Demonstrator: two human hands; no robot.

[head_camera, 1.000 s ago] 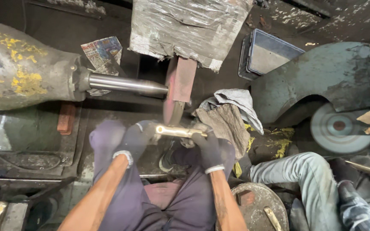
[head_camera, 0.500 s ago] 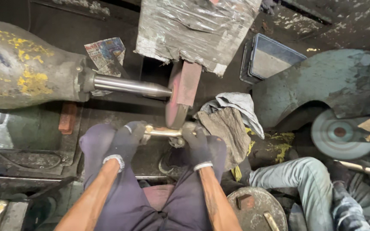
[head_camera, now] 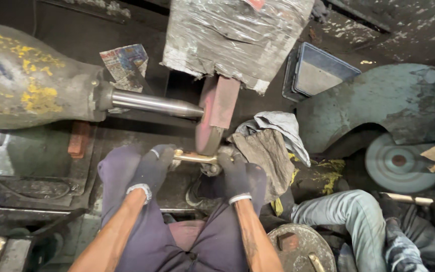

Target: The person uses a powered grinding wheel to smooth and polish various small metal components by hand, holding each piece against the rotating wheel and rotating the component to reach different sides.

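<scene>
A grimy, dark workshop floor surrounds a motor (head_camera: 21, 80) whose shaft drives a reddish grinding wheel (head_camera: 208, 132). Far above hangs a plastic-wrapped grey block (head_camera: 235, 35); a blue tray (head_camera: 323, 73) lies right. Both gloved hands, left hand (head_camera: 152, 168) and right hand (head_camera: 232, 174), grasp a brass rod (head_camera: 195, 157) touching the wheel's near edge. Rags (head_camera: 273, 146) lie right.

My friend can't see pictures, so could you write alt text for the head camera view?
Two gloved hands, left and right, hold a brass-coloured metal piece against a reddish grinding wheel on a motor shaft. Rags lie beside it, and another person's jeans-clad leg is at right.
</scene>
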